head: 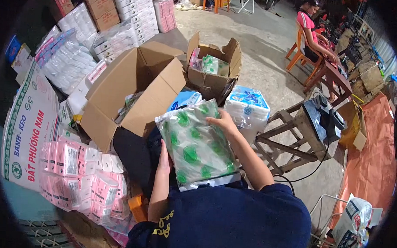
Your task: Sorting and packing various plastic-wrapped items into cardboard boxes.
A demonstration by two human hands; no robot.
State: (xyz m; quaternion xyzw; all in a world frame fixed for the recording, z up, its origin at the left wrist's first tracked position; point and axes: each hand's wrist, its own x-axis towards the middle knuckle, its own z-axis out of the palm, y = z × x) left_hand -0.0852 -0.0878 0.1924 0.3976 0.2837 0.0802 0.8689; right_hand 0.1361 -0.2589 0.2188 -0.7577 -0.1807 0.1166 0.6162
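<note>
A stack of clear plastic bags (197, 147) printed with green round motifs lies in front of my chest. My left hand (164, 158) supports its left edge, fingers partly hidden beneath. At the upper right edge, my right hand (223, 122) grips the stack, with the thumb on top. A white sheet or package edge shows under its near side. Just beyond stands a large open cardboard box (160, 99) with its flaps up; some printed packs show inside. A blue-and-white plastic package (186, 100) is partly hidden behind the stack.
A smaller open carton (208, 80) holds green and pink packs. A wrapped tissue bundle (247, 106) stands right of my hands, near a wooden stool (283, 140) bearing electronic devices. Pink tissue packs (80, 179) pile up at left. A person (311, 33) sits on an orange chair farther off.
</note>
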